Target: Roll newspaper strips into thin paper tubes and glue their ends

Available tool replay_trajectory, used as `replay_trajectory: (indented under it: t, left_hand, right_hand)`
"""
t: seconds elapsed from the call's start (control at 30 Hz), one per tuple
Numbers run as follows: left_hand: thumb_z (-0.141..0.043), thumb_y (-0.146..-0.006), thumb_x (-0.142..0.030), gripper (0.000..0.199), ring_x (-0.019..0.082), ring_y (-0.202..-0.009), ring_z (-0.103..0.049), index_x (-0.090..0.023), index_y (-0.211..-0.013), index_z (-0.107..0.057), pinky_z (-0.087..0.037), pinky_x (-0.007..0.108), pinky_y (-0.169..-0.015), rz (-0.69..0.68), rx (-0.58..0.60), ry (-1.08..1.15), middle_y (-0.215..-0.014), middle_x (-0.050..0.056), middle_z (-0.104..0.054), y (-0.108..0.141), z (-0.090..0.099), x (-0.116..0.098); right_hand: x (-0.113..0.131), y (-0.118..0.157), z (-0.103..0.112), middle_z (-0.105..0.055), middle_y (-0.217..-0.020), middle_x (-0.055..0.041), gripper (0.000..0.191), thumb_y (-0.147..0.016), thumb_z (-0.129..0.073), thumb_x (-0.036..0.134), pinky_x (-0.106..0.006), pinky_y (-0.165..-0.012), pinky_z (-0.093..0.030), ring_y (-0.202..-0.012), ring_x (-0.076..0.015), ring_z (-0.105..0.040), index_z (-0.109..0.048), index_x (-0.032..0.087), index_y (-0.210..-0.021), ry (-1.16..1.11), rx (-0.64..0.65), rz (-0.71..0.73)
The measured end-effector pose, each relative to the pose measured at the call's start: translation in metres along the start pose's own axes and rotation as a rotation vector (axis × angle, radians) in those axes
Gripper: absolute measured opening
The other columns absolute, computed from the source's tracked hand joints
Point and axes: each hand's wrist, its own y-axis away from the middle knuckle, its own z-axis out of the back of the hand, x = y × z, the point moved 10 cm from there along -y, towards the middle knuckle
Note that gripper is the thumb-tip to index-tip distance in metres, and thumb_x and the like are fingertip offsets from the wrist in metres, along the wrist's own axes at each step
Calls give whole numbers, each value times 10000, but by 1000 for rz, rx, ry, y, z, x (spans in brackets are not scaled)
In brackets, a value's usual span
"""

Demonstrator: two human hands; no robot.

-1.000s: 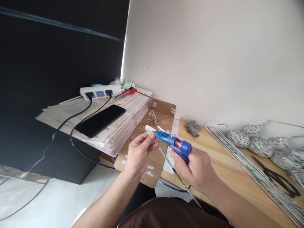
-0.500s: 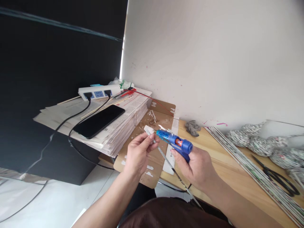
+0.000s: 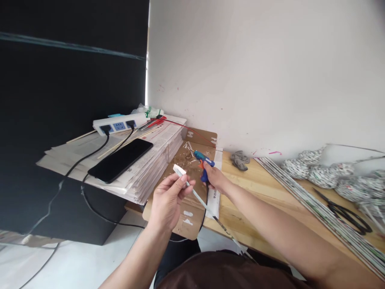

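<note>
My left hand pinches a thin rolled newspaper tube near its upper end, where a white paper flap sticks out. The tube slants down to the right toward my lap. Farther off, my right hand is wrapped round the handle of a blue hot glue gun. The gun's nozzle points left over the cardboard, close to some pale scraps. A dark cord hangs from its handle. The gun and the tube are apart.
To the left, a newspaper stack carries a black phone and a power strip with plugged cords. On the wooden table at right lie long paper tubes, black scissors, a grey cloth and coiled paper bundles.
My right hand has carried the glue gun away from the tube's end, farther out over the cardboard. My left hand still holds the tube. The view has shifted slightly.
</note>
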Motion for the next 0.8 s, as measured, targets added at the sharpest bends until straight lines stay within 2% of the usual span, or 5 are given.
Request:
replay_trajectory:
  t: [0.13,0.4,0.5,0.67,0.8]
  left_hand:
    - [-776,-658,-194,247,168,-766,-690,-113,-869,-678,-571,182,-641,10,-26,-9,-767,40,-670,2,8,2]
    - [-782,-649,-192,261,169,-764,-692,-114,-876,-679,-573,185,-637,32,-6,-20,-778,50,-677,2,0,11]
    - [-779,-653,-200,250,167,-757,-692,-111,-864,-679,-571,185,-638,33,2,-24,-780,51,-679,1,-5,11]
    - [-772,-660,-191,228,147,-735,-687,-108,-851,-681,-564,174,-633,60,36,-17,-779,46,-675,-2,-16,16]
    - [-763,-674,-192,211,162,-780,-688,-118,-852,-677,-561,168,-617,129,116,-24,-788,36,-664,-3,-38,29]
  right_hand:
    - [5,-25,-9,-573,-503,-85,730,-854,-112,706,-264,-410,-399,-362,-138,-498,-560,171,-638,319,38,-4]
    - [21,-39,-10,-594,-491,-115,752,-852,-153,704,-295,-509,-458,-438,-182,-572,-578,171,-534,480,41,-2]
    - [30,-10,-11,-592,-516,-89,740,-810,-186,758,-268,-510,-451,-463,-159,-573,-570,174,-567,421,86,131]
    - [25,87,-31,-651,-749,-71,585,-842,-334,686,-275,-570,-503,-597,-146,-629,-581,156,-830,-201,535,164]
    - [20,124,4,-613,-732,-14,334,-798,-607,489,-235,-543,-476,-574,-109,-588,-533,175,-882,-243,280,269]
